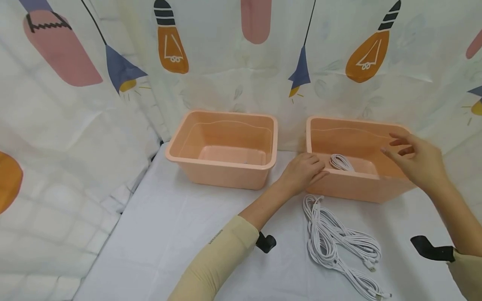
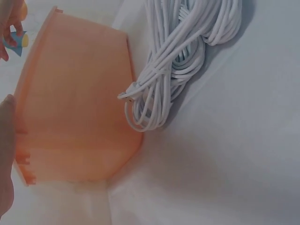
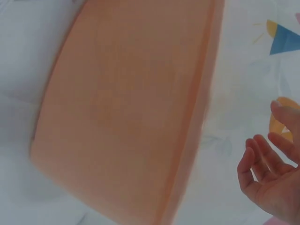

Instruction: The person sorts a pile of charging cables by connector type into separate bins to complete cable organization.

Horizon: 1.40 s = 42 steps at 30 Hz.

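Observation:
My left hand (image 1: 303,171) is at the near left corner of the right-hand peach plastic bin (image 1: 350,188), its fingers bent over the rim. In the left wrist view only part of that hand (image 2: 5,159) shows, beside the rim. Above the bin's right side hovers my right hand (image 1: 423,161), fingers loosely bent and apart, with nothing between them. The right wrist view also shows this hand (image 3: 276,180) bare, away from the bin wall (image 3: 126,103). Inside the bin lies a coiled white cable (image 1: 342,162).
Several bundled white cables (image 1: 331,238) lie on the white-covered table (image 1: 158,246) in front of the right-hand bin. A second peach bin (image 1: 226,173) stands to the left. Behind both hangs a patterned curtain (image 1: 226,83).

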Motion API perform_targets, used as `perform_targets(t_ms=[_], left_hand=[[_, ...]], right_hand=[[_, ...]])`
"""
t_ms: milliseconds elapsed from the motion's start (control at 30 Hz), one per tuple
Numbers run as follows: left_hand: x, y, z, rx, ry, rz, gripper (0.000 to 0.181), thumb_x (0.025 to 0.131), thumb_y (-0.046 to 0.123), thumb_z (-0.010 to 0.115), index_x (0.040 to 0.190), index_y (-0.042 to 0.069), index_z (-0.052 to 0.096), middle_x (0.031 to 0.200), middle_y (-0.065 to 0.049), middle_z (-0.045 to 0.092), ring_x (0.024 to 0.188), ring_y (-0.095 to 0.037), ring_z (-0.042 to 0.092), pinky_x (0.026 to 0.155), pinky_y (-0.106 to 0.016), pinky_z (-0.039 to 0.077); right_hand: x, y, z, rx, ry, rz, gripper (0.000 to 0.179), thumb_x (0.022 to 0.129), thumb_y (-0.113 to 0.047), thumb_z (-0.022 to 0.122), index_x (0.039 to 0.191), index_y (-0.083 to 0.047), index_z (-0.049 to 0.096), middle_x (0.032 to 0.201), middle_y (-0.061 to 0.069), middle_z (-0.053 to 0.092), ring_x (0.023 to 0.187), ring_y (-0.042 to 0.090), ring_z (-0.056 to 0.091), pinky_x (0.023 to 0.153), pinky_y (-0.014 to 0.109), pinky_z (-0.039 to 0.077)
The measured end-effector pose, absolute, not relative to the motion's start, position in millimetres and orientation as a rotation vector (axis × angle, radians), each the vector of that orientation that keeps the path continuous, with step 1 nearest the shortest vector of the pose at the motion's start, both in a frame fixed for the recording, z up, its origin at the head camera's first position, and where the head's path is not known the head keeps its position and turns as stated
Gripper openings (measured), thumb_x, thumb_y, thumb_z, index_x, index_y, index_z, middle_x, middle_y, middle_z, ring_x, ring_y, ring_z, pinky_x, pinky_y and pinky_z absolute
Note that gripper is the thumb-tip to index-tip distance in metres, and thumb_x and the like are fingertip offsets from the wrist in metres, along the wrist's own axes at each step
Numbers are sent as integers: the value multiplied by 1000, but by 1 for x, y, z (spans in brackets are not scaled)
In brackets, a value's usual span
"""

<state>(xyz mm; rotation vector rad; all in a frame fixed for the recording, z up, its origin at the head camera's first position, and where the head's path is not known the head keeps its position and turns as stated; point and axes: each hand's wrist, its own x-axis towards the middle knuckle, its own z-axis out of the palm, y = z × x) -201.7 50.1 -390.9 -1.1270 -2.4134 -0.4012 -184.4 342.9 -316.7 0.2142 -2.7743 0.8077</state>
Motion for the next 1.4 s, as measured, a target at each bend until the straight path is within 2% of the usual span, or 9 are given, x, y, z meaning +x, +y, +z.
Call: perform_targets(t_ms=[67, 167, 200, 267, 400, 533, 1133, 1233, 1400], left_hand=[[-201, 50, -392, -1115, -2413, -402, 23, 107, 32, 65, 101, 12, 76, 97, -1, 75, 103, -18, 70, 98, -29, 54], [-202, 51, -394, -1099, -2404, -393, 23, 106, 32, 66, 100, 13, 77, 96, 0, 75, 103, -17, 71, 99, -28, 54], [-202, 51, -395, -1096, -2399, -390, 23, 106, 33, 66, 99, 13, 77, 95, 0, 75, 103, -17, 71, 100, -28, 53], [-202, 51, -396, -1094, -2387, -385, 23, 106, 33, 67, 98, 13, 76, 94, 1, 75, 103, -17, 71, 99, -28, 54], [-201, 51, -397, -1092, -2380, -397, 23, 105, 32, 67, 97, 13, 75, 93, 1, 75, 102, -18, 71, 97, -28, 54], [-200, 51, -395, -1083, -2388, -409, 22, 105, 33, 68, 98, 14, 75, 94, 1, 74, 102, -18, 70, 95, -28, 55], [-199, 51, -394, -1047, -2417, -361, 24, 105, 37, 67, 99, 16, 76, 95, 3, 75, 103, -17, 70, 90, -26, 57], [-200, 52, -395, -1045, -2422, -351, 24, 105, 37, 66, 101, 17, 76, 97, 3, 75, 104, -17, 70, 90, -27, 57], [-200, 52, -396, -1039, -2419, -343, 24, 105, 38, 67, 103, 17, 77, 98, 2, 75, 105, -17, 70, 92, -27, 57]], right_hand=[[-178, 340, -320, 206, -2749, 820, 54, 103, -22, 71, 148, 4, 54, 124, 36, 64, 93, 18, 65, 55, 3, 36], [-168, 336, -325, 207, -2705, 838, 53, 102, -20, 72, 146, 5, 56, 120, 36, 66, 80, -17, 48, 54, 4, 38], [-166, 335, -327, 215, -2684, 851, 53, 101, -18, 73, 146, 5, 57, 119, 36, 66, 78, -24, 39, 56, 2, 38], [-160, 331, -332, 240, -2638, 884, 51, 100, -13, 74, 144, 5, 58, 117, 36, 67, 78, -28, 40, 61, -1, 38], [-147, 321, -343, 299, -2552, 937, 47, 96, -6, 76, 139, 7, 62, 112, 35, 68, 81, -28, 44, 71, -5, 38], [-134, 309, -356, 323, -2495, 956, 47, 92, -2, 79, 136, 7, 64, 113, 31, 69, 82, -26, 46, 72, -4, 40], [-101, 275, -418, 342, -2514, 1014, 52, 82, 8, 84, 131, 2, 68, 104, 25, 73, 81, -14, 52, 63, 2, 45], [-98, 269, -424, 357, -2543, 994, 54, 81, 6, 85, 132, 2, 67, 105, 24, 74, 78, -4, 59, 62, 4, 47], [-92, 256, -433, 365, -2599, 991, 53, 82, 2, 86, 131, 3, 65, 105, 24, 74, 74, 26, 69, 58, 15, 54]])
